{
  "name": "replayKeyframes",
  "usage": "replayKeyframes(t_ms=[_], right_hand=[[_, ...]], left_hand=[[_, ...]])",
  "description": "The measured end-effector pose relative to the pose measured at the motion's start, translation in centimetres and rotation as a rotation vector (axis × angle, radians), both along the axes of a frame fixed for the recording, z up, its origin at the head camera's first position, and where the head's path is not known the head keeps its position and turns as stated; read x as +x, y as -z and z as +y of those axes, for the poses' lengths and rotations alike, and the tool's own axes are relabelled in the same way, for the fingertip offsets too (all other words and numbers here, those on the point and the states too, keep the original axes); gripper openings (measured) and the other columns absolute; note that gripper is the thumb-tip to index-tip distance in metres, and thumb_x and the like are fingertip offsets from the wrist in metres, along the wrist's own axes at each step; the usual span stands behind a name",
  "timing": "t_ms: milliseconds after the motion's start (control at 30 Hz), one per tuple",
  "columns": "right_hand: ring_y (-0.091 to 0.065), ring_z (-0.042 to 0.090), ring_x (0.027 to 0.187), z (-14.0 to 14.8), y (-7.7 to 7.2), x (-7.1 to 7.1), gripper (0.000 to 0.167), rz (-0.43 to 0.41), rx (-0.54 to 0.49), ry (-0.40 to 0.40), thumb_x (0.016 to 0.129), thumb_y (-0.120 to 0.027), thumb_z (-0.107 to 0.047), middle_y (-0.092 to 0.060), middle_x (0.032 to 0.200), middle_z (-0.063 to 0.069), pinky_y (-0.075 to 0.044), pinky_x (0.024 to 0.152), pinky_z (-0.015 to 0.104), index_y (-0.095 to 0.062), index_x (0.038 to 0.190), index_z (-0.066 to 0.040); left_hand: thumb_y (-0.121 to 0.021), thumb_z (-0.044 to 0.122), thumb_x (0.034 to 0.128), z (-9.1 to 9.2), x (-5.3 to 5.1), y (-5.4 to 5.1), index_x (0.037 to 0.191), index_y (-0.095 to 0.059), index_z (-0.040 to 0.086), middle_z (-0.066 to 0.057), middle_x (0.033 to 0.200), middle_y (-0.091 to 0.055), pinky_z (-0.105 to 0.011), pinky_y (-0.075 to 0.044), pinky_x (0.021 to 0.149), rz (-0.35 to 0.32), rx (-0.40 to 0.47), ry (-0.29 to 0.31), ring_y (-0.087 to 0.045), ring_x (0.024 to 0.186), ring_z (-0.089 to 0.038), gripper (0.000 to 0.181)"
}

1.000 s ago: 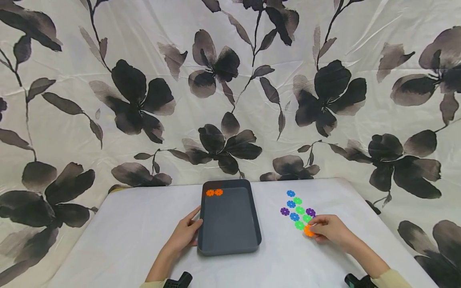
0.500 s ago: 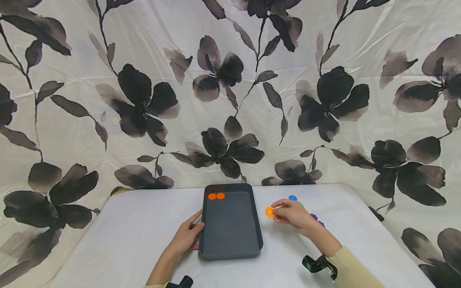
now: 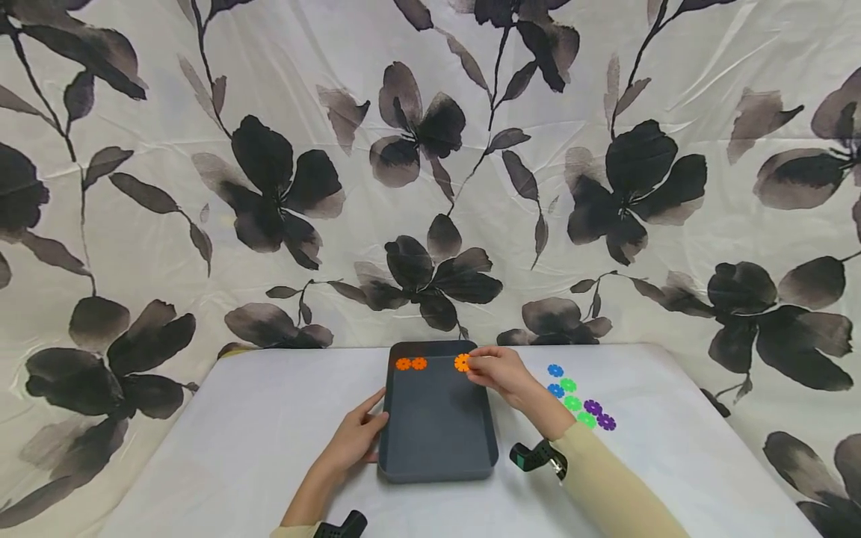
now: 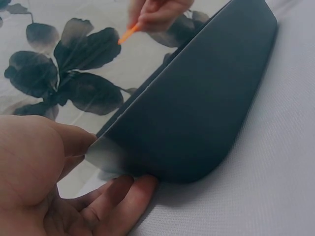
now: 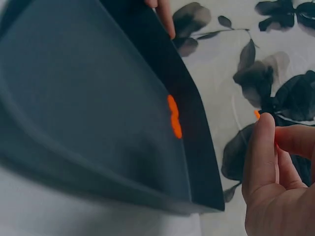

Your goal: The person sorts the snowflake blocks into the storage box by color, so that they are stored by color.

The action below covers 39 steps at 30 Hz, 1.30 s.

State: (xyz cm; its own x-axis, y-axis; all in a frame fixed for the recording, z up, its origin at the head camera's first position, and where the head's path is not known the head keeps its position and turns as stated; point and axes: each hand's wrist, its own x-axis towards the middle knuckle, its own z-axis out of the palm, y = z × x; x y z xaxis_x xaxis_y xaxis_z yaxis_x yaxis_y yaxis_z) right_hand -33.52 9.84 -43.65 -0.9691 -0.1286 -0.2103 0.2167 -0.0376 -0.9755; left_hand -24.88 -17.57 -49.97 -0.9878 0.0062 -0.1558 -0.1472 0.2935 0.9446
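A dark grey tray (image 3: 437, 418) lies on the white table, two orange flower-shaped discs (image 3: 411, 364) side by side in its far left corner. The left hand (image 3: 351, 441) grips the tray's left side; in the left wrist view that hand (image 4: 74, 182) has its thumb at the rim and fingers under the wall (image 4: 182, 113). The right hand (image 3: 507, 377) pinches a third orange disc (image 3: 461, 362) above the tray's far right part. In the right wrist view, fingertips of the right hand (image 5: 280, 167) mostly hide this disc (image 5: 257, 114).
Right of the tray, on the white table (image 3: 269, 418), lie several loose discs: blue (image 3: 554, 370), green (image 3: 572, 403) and purple (image 3: 593, 407). The right forearm reaches in beside them. A flower-patterned cloth (image 3: 538, 187) hangs behind the table.
The right hand has picked up the orange disc from the loose discs and carried it left, over the tray. The left hand still grips the tray. The head view has shifted slightly.
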Motion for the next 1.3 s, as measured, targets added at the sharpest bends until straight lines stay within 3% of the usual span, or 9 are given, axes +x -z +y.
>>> replayKeyframes(t_ms=[167, 367, 533, 767, 1300], right_hand=[[-0.069, 0.026, 0.087, -1.6, 0.1, -0.9, 0.025, 0.000, -0.036, -0.012, 0.091, -0.065, 0.000, -0.062, 0.105, 0.020, -0.057, 0.073, 0.028, -0.060, 0.115, 0.006], [-0.066, 0.017, 0.074, -3.4, 0.5, -1.8, 0.022, 0.010, -0.061, 0.037, 0.091, -0.065, 0.000, -0.063, 0.096, 0.017, -0.058, 0.072, 0.028, -0.061, 0.112, 0.007], [-0.065, 0.017, 0.074, -4.7, 1.2, -2.1, 0.022, 0.004, -0.071, 0.081, 0.092, -0.064, 0.000, -0.061, 0.096, 0.016, -0.057, 0.077, 0.032, -0.061, 0.113, 0.007], [-0.065, 0.016, 0.071, -6.2, 2.2, -2.4, 0.021, -0.011, -0.056, 0.129, 0.091, -0.064, 0.000, -0.061, 0.097, 0.016, -0.058, 0.072, 0.028, -0.062, 0.112, 0.006], [-0.065, 0.017, 0.074, -6.9, 3.8, -3.9, 0.028, -0.041, -0.038, 0.195, 0.090, -0.063, 0.003, -0.062, 0.104, 0.019, -0.058, 0.071, 0.028, -0.062, 0.118, 0.008]], left_hand=[[-0.055, 0.024, 0.1003, 0.1, -0.1, 0.0, 0.150, -0.040, 0.023, -0.012, 0.095, -0.048, -0.034, -0.055, 0.050, 0.004, -0.004, -0.005, -0.049, 0.081, -0.022, 0.052], [-0.055, 0.024, 0.1002, 0.0, -0.2, 0.1, 0.150, -0.040, 0.025, -0.012, 0.095, -0.049, -0.036, -0.056, 0.052, -0.005, 0.016, 0.003, -0.049, 0.083, -0.023, 0.052], [-0.055, 0.024, 0.1000, 0.1, -0.2, 0.2, 0.149, -0.041, 0.026, -0.012, 0.095, -0.049, -0.035, -0.056, 0.052, -0.009, 0.007, -0.009, -0.050, 0.083, -0.022, 0.051], [-0.055, 0.024, 0.1002, 0.2, -0.2, 0.2, 0.149, -0.041, 0.026, -0.012, 0.095, -0.049, -0.034, -0.055, 0.051, -0.014, 0.011, -0.005, -0.049, 0.083, -0.022, 0.051], [-0.056, 0.024, 0.0997, 0.1, -0.1, 0.1, 0.150, -0.041, 0.025, -0.012, 0.095, -0.049, -0.034, -0.055, 0.051, -0.010, 0.021, 0.002, -0.049, 0.082, -0.022, 0.052]])
